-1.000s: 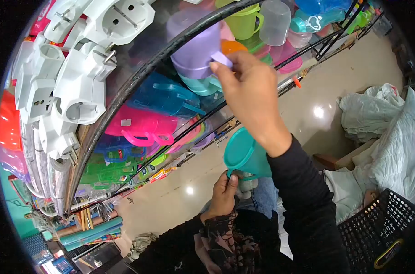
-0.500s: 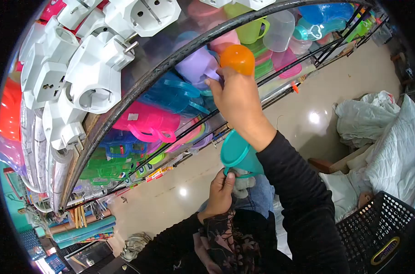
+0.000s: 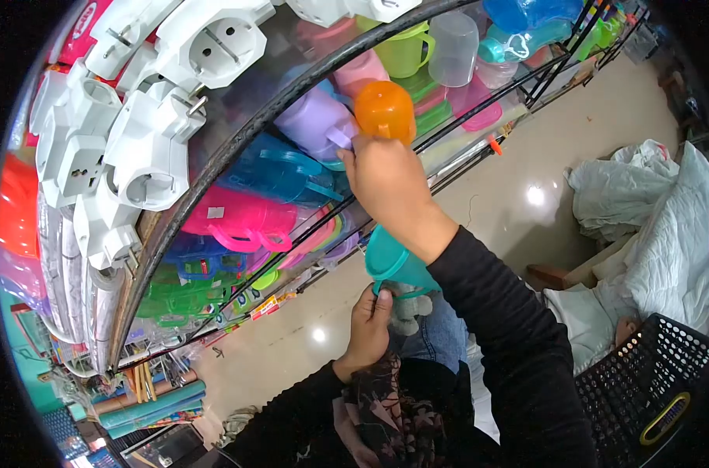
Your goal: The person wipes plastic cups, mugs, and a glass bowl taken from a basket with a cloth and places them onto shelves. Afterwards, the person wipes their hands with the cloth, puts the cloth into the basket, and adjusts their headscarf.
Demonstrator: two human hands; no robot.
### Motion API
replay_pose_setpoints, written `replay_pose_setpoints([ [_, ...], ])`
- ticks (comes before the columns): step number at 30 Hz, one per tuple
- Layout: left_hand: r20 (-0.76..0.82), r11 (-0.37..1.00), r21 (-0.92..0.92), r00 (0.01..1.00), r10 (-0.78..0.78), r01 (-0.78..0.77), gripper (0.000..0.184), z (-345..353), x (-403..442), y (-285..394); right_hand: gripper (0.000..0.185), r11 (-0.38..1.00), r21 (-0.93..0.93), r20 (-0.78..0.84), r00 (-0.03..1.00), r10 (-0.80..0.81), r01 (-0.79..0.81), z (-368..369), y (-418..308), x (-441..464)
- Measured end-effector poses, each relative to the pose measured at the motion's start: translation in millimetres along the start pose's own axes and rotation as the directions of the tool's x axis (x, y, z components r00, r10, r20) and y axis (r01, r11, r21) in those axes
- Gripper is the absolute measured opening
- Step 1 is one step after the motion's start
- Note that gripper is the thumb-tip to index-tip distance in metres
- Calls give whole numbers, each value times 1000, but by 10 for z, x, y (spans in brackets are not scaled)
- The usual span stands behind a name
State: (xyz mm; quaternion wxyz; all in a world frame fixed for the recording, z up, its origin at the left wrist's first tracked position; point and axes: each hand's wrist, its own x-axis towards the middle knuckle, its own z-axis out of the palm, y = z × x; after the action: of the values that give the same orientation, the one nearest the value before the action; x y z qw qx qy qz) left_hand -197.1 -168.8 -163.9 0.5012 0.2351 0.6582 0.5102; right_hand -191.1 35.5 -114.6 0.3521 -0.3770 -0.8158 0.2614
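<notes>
My left hand (image 3: 367, 327) pinches the handle of a teal plastic mug (image 3: 397, 261) in front of my lap. My right hand (image 3: 389, 179) is at the shelf edge with its fingers curled, between a purple mug (image 3: 315, 121) and an orange mug (image 3: 385, 108). The purple mug's handle reaches to my index finger and thumb. Just above my knuckles the orange mug's handle shows. My fingertips are hidden, so I cannot tell what they grip.
Pink mugs (image 3: 249, 218), blue mugs (image 3: 272, 168), a green mug (image 3: 405, 51) and a clear cup (image 3: 453, 51) crowd the wire shelf. White plug adapters (image 3: 147, 148) lie above its black rim (image 3: 237, 132). A black basket (image 3: 643, 382) and white sacks (image 3: 643, 234) stand at right.
My right hand has drawn slightly down from the orange mug, whose handle now shows. The view has shifted a little. My left hand keeps the teal mug.
</notes>
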Motion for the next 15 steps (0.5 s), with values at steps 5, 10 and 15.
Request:
replay_pose_setpoints([
  [5, 6, 993, -47, 994, 106, -106, 29, 66, 49, 92, 28, 997, 49, -90, 993, 71, -67, -465, -9, -97],
  [10, 43, 982, -158, 993, 114, -105, 28, 189, 161, 310, 40, 771, 425, -73, 831, 551, -474, -972, 452, -668],
  [15, 53, 955, -175, 967, 250, -238, 27, 408, 304, 431, 71, 447, 829, 38, 832, 553, -335, -771, 619, -1206],
])
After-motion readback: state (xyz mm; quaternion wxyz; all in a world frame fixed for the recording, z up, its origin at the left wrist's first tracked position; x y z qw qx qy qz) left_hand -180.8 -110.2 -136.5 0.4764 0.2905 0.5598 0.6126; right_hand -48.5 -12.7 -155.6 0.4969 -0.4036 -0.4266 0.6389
